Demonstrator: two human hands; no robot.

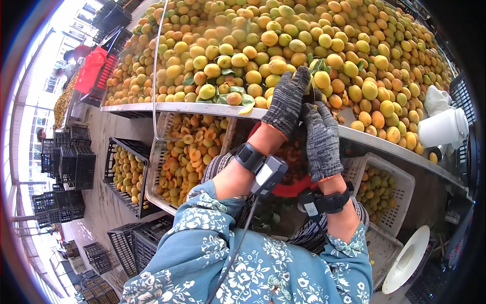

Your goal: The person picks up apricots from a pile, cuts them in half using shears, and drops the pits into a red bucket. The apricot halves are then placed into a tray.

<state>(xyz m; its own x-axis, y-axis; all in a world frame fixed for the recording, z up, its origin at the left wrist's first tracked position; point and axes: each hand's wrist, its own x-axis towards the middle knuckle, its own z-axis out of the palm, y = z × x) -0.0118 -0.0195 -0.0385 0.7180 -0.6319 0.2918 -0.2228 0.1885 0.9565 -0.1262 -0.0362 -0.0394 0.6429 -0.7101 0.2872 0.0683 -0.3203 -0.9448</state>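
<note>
1. Grip first: the left hand, in a grey knitted glove, has its fingers curled shut at the front of the fruit. Whatever they close on is hidden under the knit.
2. The right hand, gloved the same, sits just beneath with its back to the camera and its fingertips touching the left palm. Open or closed, I cannot tell.
3. A leafy yellow apricot sits just beside the left fingertips at centre frame. It lies on the near slope of the heap of round yellow and orange apricots filling the upper half.
4. My read is that one fruit is being worked between both hands at the heap's edge. Halved orange pieces fill the white plastic crate at lower left, which suggests splitting.
5. The next move calls for a steady two-handed hold. Then comes a short drop below the table without nudging the slope.
6. Edges now: the grey metal table rim runs across the frame right under the knuckles. Fruit lies up to its lip, so a knock could roll some off.
7. Room below is tight.
   - A red round basin sits under the wrists.
   - A black plastic crate of whole apricots is further left.
   - A white slatted crate is at the right.
   - A white plastic bucket stands well apart at the right edge.
</note>
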